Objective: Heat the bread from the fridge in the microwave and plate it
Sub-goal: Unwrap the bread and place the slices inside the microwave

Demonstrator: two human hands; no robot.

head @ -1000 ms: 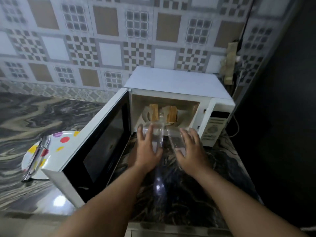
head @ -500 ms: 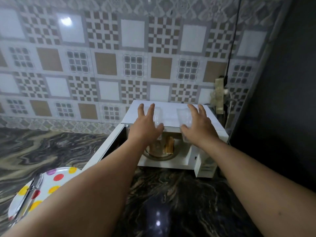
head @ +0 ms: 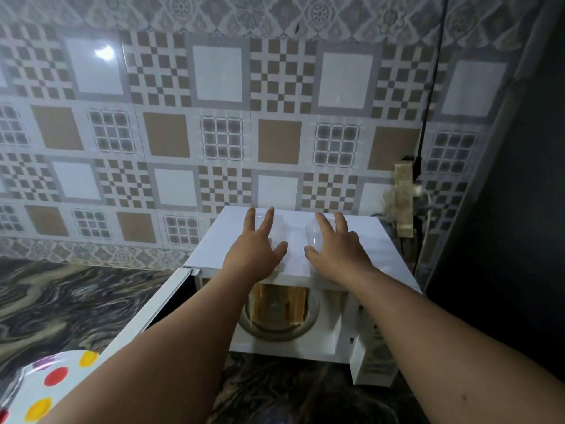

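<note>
Both hands are up on top of the microwave [head: 232, 237] in the head view. Left hand [head: 255, 250] has its fingers spread and mostly straight, thumb out to the side, wrapped loosely around a clear plastic container [head: 275, 237] that's resting on the white top. Right hand [head: 337, 250] mirrors it on the other side of that see-through container, fingers also fanned out, thumb pointing inward. Honestly it's hard to tell whether they're actually gripping it or just touching it, since the plastic is nearly invisible against the white. The two thumbs sit near each other but apart.

Bread [head: 279, 302] is down inside the open microwave, a few toasted-looking slices standing upright on the round glass turntable [head: 312, 324], right under the hands. The microwave door [head: 146, 310] swings out to the left, and the control panel [head: 377, 356] sits at the right front.

Down in the bottom left corner is a white plate [head: 33, 390] with red, yellow and purple dots, on the dark marbled countertop [head: 61, 301]. Behind everything is a patterned tile wall [head: 214, 117], with a black cable [head: 434, 71] running down to a socket [head: 403, 203] at the right.
</note>
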